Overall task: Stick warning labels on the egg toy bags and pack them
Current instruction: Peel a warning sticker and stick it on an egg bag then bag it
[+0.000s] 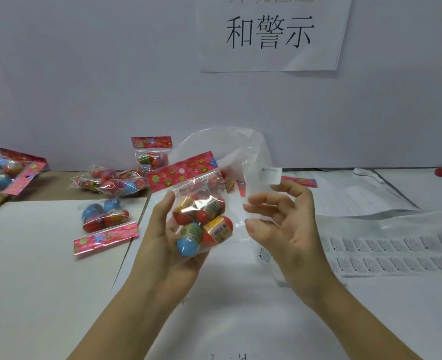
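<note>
**Plastic into plastic: getting the toy bag past the lip**

Plastic this thin clings and folds, so in my judgement the step comes down to how well the mouth is opened. My left hand (168, 229) cradles the egg toy bag (201, 219) from below. The thumb curls up its near side and the fingers wrap behind, so the eggs sit in my palm. Its red flowered header card (182, 172) sticks out toward 12 o'clock. My right hand (285, 224), at 3 o'clock from the eggs, has thumb and fingertips drawn together on the edge of the clear outer bag (240, 152). The film is so faint there that I take it for a pinch rather than see it plainly. The outer bag billows up toward 12 o'clock behind the header card, and a white label (272, 175) shows on it just above my right forefinger.

I cannot tell whether the toy bag has crossed the lip yet. To do this well, I would pull the pinched edge out toward 3 o'clock to widen the mouth. Then I would lead in with the egg end, not the stiff card, which would snag.

Label sheets (396, 253) lie at 3 o'clock of my right hand. Spare toy bags (105, 224) lie at 9 to 10 o'clock of my left.
</note>
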Available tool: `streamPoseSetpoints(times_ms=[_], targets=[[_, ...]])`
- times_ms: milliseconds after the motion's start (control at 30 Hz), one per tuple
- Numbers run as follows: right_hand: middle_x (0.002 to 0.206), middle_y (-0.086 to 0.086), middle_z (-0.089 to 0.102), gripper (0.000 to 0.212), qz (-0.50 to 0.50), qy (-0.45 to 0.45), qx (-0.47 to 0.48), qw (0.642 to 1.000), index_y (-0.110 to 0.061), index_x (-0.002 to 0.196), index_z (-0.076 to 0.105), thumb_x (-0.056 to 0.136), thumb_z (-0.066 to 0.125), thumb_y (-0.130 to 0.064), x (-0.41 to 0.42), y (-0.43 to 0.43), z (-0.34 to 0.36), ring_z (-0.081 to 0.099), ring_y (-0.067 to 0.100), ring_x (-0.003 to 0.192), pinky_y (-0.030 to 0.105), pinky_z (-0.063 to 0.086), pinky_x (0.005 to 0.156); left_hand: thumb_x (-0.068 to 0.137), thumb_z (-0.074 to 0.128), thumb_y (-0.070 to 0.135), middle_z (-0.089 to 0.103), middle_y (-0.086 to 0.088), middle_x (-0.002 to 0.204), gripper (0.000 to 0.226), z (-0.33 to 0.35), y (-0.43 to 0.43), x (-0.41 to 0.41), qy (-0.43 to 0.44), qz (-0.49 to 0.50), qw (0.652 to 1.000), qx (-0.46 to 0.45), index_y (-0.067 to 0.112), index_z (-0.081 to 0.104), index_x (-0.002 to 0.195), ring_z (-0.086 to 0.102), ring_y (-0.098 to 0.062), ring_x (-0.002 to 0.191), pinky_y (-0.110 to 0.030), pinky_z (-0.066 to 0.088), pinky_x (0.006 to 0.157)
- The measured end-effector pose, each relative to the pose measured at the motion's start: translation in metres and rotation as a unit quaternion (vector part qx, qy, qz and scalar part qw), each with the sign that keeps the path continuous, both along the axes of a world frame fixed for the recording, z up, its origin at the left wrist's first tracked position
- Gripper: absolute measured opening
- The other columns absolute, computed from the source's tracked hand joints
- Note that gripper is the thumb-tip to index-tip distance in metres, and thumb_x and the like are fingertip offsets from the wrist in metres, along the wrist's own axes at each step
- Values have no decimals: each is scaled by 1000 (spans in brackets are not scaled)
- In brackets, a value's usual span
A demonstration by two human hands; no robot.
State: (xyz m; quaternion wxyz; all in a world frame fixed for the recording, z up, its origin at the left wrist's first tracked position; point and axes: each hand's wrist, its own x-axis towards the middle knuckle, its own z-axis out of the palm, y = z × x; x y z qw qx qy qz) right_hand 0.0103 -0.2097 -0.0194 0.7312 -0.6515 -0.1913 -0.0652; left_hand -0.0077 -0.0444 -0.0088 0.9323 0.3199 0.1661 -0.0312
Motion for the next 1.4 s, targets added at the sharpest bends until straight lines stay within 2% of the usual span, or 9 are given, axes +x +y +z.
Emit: streamPoseSetpoints(times_ms=[100,267,400,533,733,933,1067,1233,1400], targets=[[106,-4,66,77,34,-3,22,999,-43,122,30,67,79,-20,-1,5,0,69,19,91,24,54,76,38,83,22,76,-17,93,66,-3,-7,-6,-17,20,1000,-7,8,68,100,75,-29,79,-43,61,70],[107,4,69,79,-5,-91,25,996,-51,120,30,75,70,-1,-7,7,0,70,24,89,27,56,74,53,86,0,74,-18,103,60,-5,-17,-12,-95,-45,989,104,15,70,108,74,-32,90,-37,61,63],[111,-10,62,67,-73,-159,-35,984,-50,119,39,73,75,-18,-8,3,4,61,21,108,26,51,84,53,79,3,74,-16,104,76,-4,-16,-9,-147,1,976,160,18,58,124,73,-34,93,-35,60,62],[94,-9,63,18,-34,-89,-55,994,-38,88,63,70,66,-40,-8,-3,12,61,10,86,20,47,76,47,81,9,75,-11,103,79,-1,-7,-7,-163,41,969,183,24,57,121,74,-32,92,-34,60,63],[76,-13,67,3,-18,-15,-73,997,-35,76,67,74,68,-35,-6,1,10,60,4,74,15,47,70,46,90,-4,75,-10,102,88,-5,-8,-8,-178,33,958,221,25,55,121,74,-31,92,-35,61,67],[77,-13,67,2,-49,-17,-83,995,-35,77,68,75,67,-34,-8,3,8,62,4,75,16,47,72,42,91,6,75,-7,101,76,-12,-11,-8,-189,42,952,238,38,64,106,73,-31,95,-39,61,79],[71,-14,66,1,-56,-12,-65,996,-32,76,68,76,67,-32,-10,5,6,59,2,70,15,45,69,37,96,10,74,-8,104,91,-13,-14,-7,-183,44,955,230,32,58,117,72,-33,98,-43,60,81],[72,-14,65,3,-69,-15,-63,996,-31,78,67,76,67,-32,-10,6,6,59,3,71,16,45,70,48,90,8,74,-13,106,75,-14,-15,-8,-195,35,956,216,30,62,113,72,-34,97,-38,61,76],[76,-12,67,3,-73,-21,-72,994,-31,79,67,76,67,-31,-11,6,6,61,5,75,16,47,73,45,87,14,74,-12,104,82,-14,-15,-8,-196,39,957,209,25,56,121,73,-34,95,-34,60,71]])
